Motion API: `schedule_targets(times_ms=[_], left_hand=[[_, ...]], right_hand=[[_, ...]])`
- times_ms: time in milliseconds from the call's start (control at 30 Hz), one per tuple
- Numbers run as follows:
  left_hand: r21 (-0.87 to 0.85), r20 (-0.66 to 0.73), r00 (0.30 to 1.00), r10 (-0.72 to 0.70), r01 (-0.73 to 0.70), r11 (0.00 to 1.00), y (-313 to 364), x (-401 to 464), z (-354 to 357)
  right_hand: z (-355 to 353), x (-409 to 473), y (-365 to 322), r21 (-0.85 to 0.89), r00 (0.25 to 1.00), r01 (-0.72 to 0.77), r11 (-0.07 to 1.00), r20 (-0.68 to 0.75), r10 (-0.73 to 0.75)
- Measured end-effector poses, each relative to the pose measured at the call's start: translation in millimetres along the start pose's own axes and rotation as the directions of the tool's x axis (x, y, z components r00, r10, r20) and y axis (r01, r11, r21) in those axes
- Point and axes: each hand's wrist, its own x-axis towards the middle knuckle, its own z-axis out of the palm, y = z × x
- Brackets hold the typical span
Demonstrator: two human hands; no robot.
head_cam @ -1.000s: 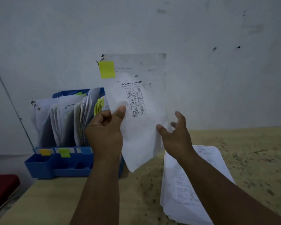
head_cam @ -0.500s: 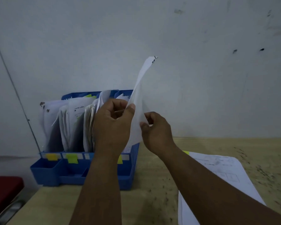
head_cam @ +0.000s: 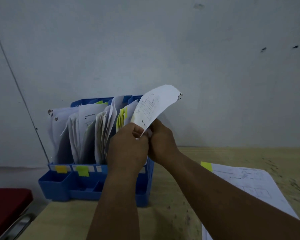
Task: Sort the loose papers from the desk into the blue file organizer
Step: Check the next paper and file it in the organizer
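Centrally: left hand (head_cam: 128,149) and right hand (head_cam: 160,142) pressed together, fingers of both curled, pinching lower end of white sheet (head_cam: 152,105). Sheet curved up and rightward above hands, printed side toward camera. Blue file organizer (head_cam: 59,186) directly behind and left of hands, on counter (head_cam: 249,156), slots packed with upright papers, yellow tabs on front. Loose paper stack (head_cam: 253,182) flat on counter, right of hands, under right forearm.
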Motion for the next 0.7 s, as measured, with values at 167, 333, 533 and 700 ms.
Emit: schedule_targets(times_ms=[167,333,533,700], left_hand=[[0.024,0.061,0.998,-0.024,0.022,0.999,-1.7,0.7,0.2],[-0.105,0.069,0.997,-0.033,0.04,0.994,-4.7,4.3,-1.0],[-0.22,0.026,0.996,-0.088,0.091,0.971,-0.4,3.9,0.0],[-0.272,-0.03,0.992,-0.121,0.108,0.956,-0.5,4.0,-2.9]], right_hand=[[0.1,3.0,11.1,-0.141,0.998,0.0,0.99,0.06,0.009],[-5.9,3.3,13.6,-0.137,0.993,-0.05,0.989,0.103,0.065],[-3.2,4.5,10.8,-0.257,0.966,-0.007,0.966,0.247,0.072],[-0.8,9.0,7.3,-0.268,0.941,0.022,0.963,0.332,0.071]])
